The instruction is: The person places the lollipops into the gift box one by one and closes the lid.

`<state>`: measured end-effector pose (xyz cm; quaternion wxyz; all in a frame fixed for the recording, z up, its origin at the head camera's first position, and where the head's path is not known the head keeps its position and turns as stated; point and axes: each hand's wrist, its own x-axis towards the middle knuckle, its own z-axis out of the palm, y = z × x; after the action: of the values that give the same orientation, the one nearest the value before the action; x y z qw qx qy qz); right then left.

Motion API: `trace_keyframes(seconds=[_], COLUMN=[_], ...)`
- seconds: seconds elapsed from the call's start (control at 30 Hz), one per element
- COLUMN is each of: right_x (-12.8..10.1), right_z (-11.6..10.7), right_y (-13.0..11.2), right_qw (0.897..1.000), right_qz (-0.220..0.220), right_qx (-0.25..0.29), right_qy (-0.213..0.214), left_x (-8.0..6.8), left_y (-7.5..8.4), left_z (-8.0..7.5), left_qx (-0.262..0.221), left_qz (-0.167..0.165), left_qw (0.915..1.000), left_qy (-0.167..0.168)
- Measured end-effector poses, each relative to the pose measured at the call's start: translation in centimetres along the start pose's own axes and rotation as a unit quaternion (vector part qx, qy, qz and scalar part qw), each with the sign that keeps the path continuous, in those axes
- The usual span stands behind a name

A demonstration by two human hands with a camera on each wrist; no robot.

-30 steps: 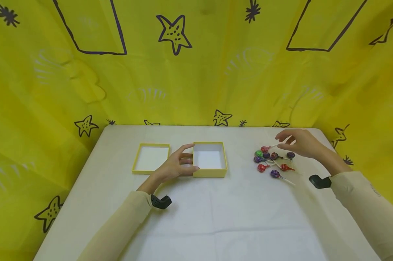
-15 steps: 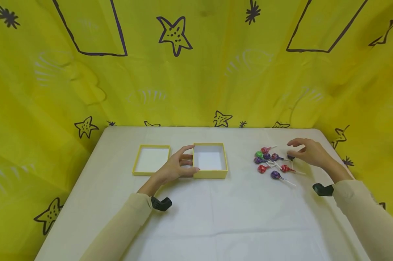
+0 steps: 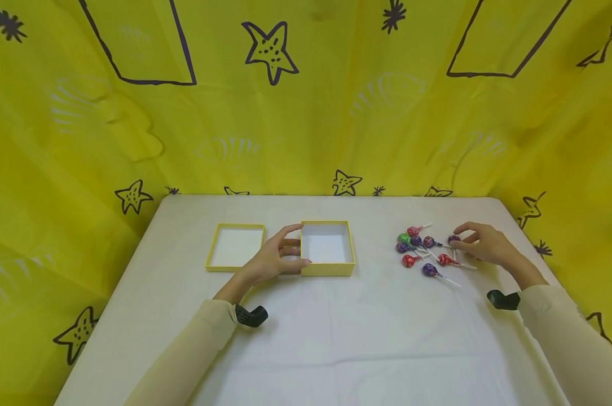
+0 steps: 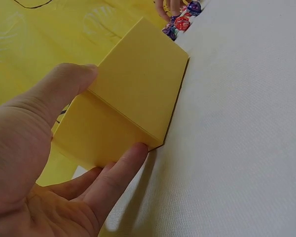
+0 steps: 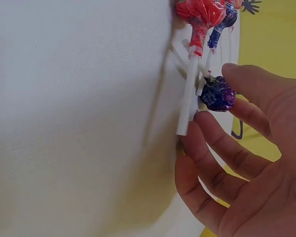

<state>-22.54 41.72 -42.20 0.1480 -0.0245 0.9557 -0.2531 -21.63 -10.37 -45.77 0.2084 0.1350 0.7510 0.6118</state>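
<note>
My left hand holds the open yellow box by its left side. In the left wrist view the thumb lies at one edge of the yellow box and the fingertips press near a corner. At the right of the table my right hand has its thumb and fingers around the wrapped head of a dark purple lollipop. Its stick points toward the other lollipops. Right beside the fingers lies a red lollipop with a white stick. The box is white inside, with nothing in it.
Several lollipops lie in a loose cluster, among them a green one and a purple one nearest me. A shallow yellow-edged lid lies left of the box. Behind the white-covered table hangs a yellow patterned curtain.
My right hand has moved from above the back of the cluster, right and down, to the dark purple lollipop at its right side. The left hand and box have stayed put.
</note>
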Motion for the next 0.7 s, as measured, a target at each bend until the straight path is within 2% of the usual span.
trace_keyframes(seconds=[0.5, 0.7], right_x=[0.11, -0.06], right_z=[0.29, 0.34], right_y=[0.11, -0.11], right_qw=[1.000, 1.000], right_qz=[-0.017, -0.025], right_qx=[-0.004, -0.003], right_qy=[0.015, 0.015], left_x=[-0.11, -0.07], left_y=[-0.07, -0.03], left_z=[-0.02, 0.00], left_qx=[-0.019, -0.011], left_qz=[0.004, 0.005], left_qw=[0.9998, 0.9999], left_qy=[-0.002, 0.000])
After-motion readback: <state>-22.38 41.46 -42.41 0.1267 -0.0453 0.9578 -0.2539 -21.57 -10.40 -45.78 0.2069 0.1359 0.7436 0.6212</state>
